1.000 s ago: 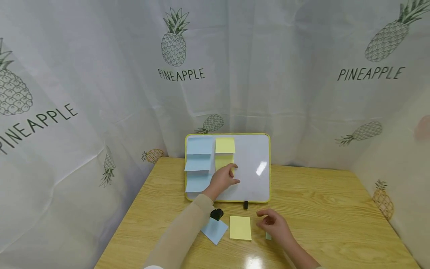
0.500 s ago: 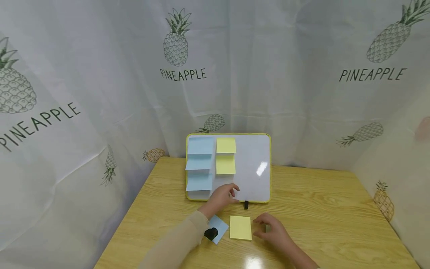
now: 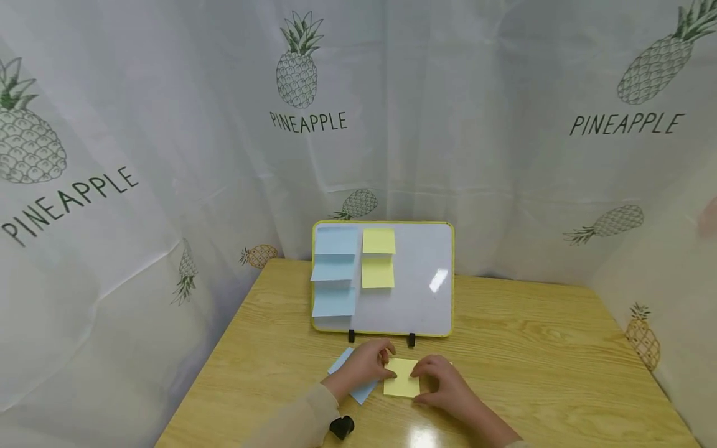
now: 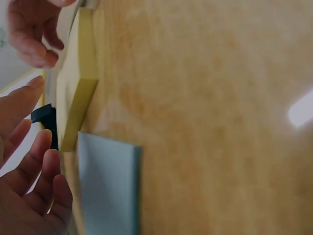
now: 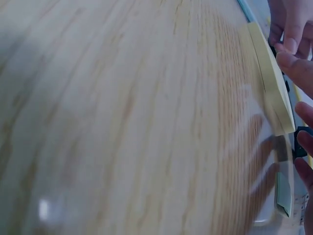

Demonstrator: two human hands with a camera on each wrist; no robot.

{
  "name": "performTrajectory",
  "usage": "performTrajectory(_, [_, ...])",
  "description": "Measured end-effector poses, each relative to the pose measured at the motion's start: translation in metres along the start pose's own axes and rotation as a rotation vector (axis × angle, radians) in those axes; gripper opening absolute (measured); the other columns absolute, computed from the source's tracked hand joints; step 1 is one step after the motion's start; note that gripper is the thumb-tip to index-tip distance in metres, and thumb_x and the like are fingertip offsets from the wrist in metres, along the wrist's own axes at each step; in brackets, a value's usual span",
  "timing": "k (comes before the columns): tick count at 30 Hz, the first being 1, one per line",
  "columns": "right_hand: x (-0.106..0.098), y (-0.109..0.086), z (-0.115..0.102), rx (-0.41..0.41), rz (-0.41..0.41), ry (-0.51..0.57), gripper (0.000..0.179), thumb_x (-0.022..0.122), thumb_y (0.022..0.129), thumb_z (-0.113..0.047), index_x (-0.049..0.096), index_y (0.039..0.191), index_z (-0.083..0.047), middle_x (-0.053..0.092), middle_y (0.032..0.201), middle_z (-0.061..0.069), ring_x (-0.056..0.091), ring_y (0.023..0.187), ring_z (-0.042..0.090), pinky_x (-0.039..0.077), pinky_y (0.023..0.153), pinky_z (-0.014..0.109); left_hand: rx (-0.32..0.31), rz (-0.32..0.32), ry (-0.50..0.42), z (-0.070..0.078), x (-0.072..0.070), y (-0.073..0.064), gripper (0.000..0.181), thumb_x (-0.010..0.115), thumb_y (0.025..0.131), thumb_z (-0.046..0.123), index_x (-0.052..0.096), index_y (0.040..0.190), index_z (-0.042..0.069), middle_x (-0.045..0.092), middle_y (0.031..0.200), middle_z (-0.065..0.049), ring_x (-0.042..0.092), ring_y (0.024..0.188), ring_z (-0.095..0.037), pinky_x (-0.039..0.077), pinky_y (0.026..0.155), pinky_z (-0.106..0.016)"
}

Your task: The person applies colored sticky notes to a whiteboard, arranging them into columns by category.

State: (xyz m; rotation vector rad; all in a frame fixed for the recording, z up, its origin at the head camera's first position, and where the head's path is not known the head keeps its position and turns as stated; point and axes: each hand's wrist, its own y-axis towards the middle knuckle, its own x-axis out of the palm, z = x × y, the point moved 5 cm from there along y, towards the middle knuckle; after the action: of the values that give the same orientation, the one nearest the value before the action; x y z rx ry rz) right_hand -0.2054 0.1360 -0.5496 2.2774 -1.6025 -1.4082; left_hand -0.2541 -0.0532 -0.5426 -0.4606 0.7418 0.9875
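Observation:
A pad of yellow sticky notes [image 3: 400, 389] lies on the table between both hands. My left hand [image 3: 363, 364], fingers spread and loosely bent, hovers at the pad's left side, partly covering a blue sticky note pad [image 3: 365, 392]. From the right, my right hand [image 3: 447, 387] reaches over the yellow pad with its fingertips close to the edge and corner. In the left wrist view the yellow pad [image 4: 80, 63] and blue pad [image 4: 110, 186] lie beside the fingers. The right wrist view shows a small green-edged pad [image 5: 282, 196] beneath the right hand.
Behind the pads stands a yellow-framed whiteboard [image 3: 422, 280] on black feet [image 3: 411, 340]. Several blue notes [image 3: 336, 241] hang in its left column, with two yellow notes [image 3: 378, 241] beside them. A pineapple-print curtain [image 3: 448, 124] surrounds the wooden table [image 3: 521, 342]. A black wrist device [image 3: 342, 427] sits at the left sleeve.
My left hand has come down from the whiteboard's lower yellow note to the yellow pad. My right hand has shifted left over that pad's right edge.

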Motion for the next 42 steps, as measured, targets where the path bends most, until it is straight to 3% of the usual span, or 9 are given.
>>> performTrajectory(6, [0.007, 0.000, 0.003, -0.011, -0.038, 0.008, 0.044, 0.090, 0.067, -0.030, 0.069, 0.102, -0.015, 0.058, 0.109, -0.003, 0.050, 0.100, 0.013, 0.046, 0.083, 0.032, 0.022, -0.023, 0.053, -0.007, 0.010, -0.010, 0.038, 0.087, 0.073, 0.034, 0.068, 0.103, 0.020, 0.052, 0.088, 0.014, 0.048, 0.076, -0.001, 0.045, 0.068, -0.022])
performTrajectory(17, [0.006, 0.001, 0.005, 0.145, -0.130, -0.018, 0.047, 0.088, 0.069, -0.039, 0.069, 0.106, -0.017, 0.055, 0.112, -0.007, 0.048, 0.103, 0.015, 0.046, 0.086, 0.037, 0.005, -0.035, 0.143, -0.010, 0.018, -0.016, 0.051, 0.089, 0.067, 0.044, 0.062, 0.107, 0.027, 0.046, 0.096, 0.014, 0.043, 0.088, -0.005, 0.041, 0.079, -0.029])
performTrajectory(29, [0.009, 0.006, 0.004, 0.180, -0.154, 0.004, 0.050, 0.087, 0.069, -0.042, 0.068, 0.108, -0.018, 0.056, 0.111, -0.007, 0.050, 0.104, 0.018, 0.046, 0.087, 0.040, -0.003, -0.051, -0.020, -0.015, 0.013, -0.022, 0.040, 0.086, 0.074, 0.039, 0.064, 0.105, 0.027, 0.048, 0.097, 0.016, 0.045, 0.090, -0.003, 0.039, 0.083, -0.031])
performTrajectory(35, [0.007, 0.009, 0.007, 0.192, -0.165, 0.002, 0.047, 0.087, 0.070, -0.037, 0.068, 0.108, -0.019, 0.060, 0.110, -0.010, 0.052, 0.105, 0.017, 0.045, 0.089, 0.042, 0.022, -0.031, -0.046, -0.011, 0.012, -0.024, 0.027, 0.080, 0.081, 0.038, 0.066, 0.101, 0.025, 0.050, 0.095, 0.014, 0.046, 0.087, -0.004, 0.039, 0.081, -0.032])
performTrajectory(42, [0.007, 0.012, 0.010, 0.246, -0.174, 0.036, 0.034, 0.083, 0.079, -0.025, 0.069, 0.109, -0.017, 0.062, 0.108, -0.010, 0.055, 0.104, 0.016, 0.045, 0.091, 0.041, 0.042, -0.013, -0.057, -0.015, 0.015, -0.023, 0.024, 0.074, 0.085, 0.044, 0.067, 0.100, 0.026, 0.050, 0.094, 0.016, 0.046, 0.087, -0.003, 0.039, 0.080, -0.032])
